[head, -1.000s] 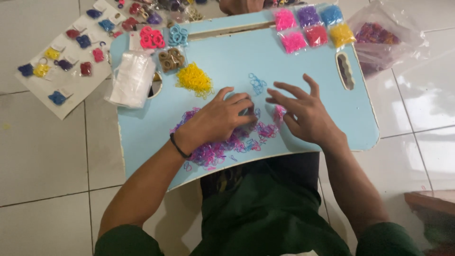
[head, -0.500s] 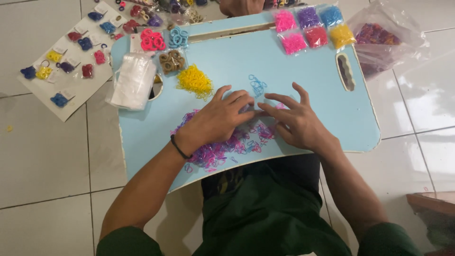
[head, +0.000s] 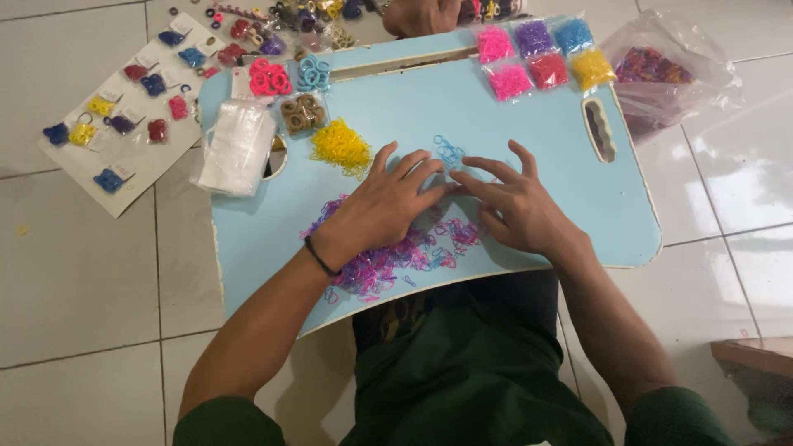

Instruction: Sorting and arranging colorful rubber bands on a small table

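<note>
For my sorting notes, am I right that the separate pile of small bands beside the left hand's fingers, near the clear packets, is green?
Not quite: the head view shows that pile is yellow, not green. It does lie near the left hand and the clear packets.

Tray (head: 529, 124): smooth, matt light-blue board, edge chipped pale. Bands (head: 388, 256): tiny glossy rubbery loops, pink and purple. Yellow heap (head: 340, 144): same rubbery loops. Bags (head: 235, 149): thin clear plastic, crinkled. Floor (head: 74, 272): glossy white tile. Card (head: 124, 177): matt white paper. Shirt (head: 462, 380): matt green cloth.
</note>
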